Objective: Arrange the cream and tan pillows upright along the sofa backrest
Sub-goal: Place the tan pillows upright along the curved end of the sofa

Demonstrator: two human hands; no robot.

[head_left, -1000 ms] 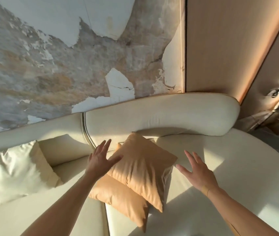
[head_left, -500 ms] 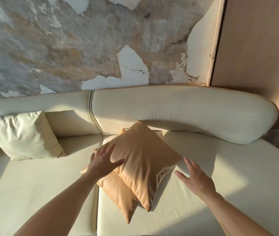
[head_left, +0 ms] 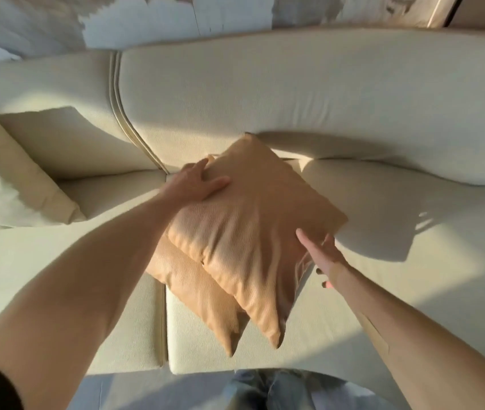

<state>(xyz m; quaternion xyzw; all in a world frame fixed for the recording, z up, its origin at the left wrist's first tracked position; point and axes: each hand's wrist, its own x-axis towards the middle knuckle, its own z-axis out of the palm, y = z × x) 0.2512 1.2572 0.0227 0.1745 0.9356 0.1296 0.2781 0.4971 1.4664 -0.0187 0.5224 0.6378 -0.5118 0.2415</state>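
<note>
Two tan pillows lie stacked flat on the cream sofa seat [head_left: 383,261], corners pointing at me. The upper tan pillow [head_left: 253,232] covers most of the lower tan pillow [head_left: 188,285]. My left hand [head_left: 197,184] grips the upper pillow's far left edge, thumb on top. My right hand [head_left: 321,255] holds its near right edge, fingers tucked under the fabric. A cream pillow [head_left: 1,179] leans upright against the backrest [head_left: 294,93] at the far left, blurred and partly cut by the frame.
The curved backrest runs across the top, with a piped seam [head_left: 123,113] between its two sections. A peeling wall [head_left: 117,19] rises behind it. The sofa's front edge and my jeans [head_left: 271,389] are at the bottom.
Both hands have come down from hovering and taken hold of the upper tan pillow. The camera has tilted down and moved closer to the seat.
</note>
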